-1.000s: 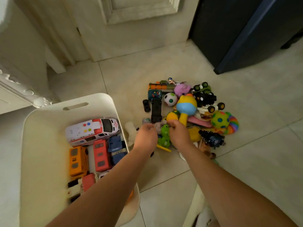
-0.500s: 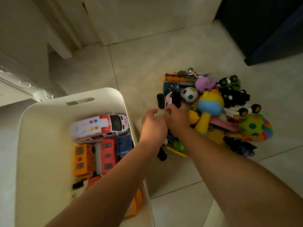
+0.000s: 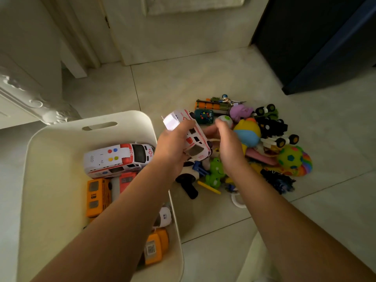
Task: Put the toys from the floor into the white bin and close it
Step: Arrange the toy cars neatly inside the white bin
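The left hand [image 3: 173,147] has lifted a toy ambulance [image 3: 191,135] off the pile, gripping it. The right hand [image 3: 227,143] hovers half-open, empty. The bin's [image 3: 101,119] rim lies just left.

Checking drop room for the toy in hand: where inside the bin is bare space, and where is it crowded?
Inside the white bin, bare floor runs along the left wall and the far end under the handle slot. The right side is crowded: big ambulance, orange bus. The left hand holds a small ambulance.
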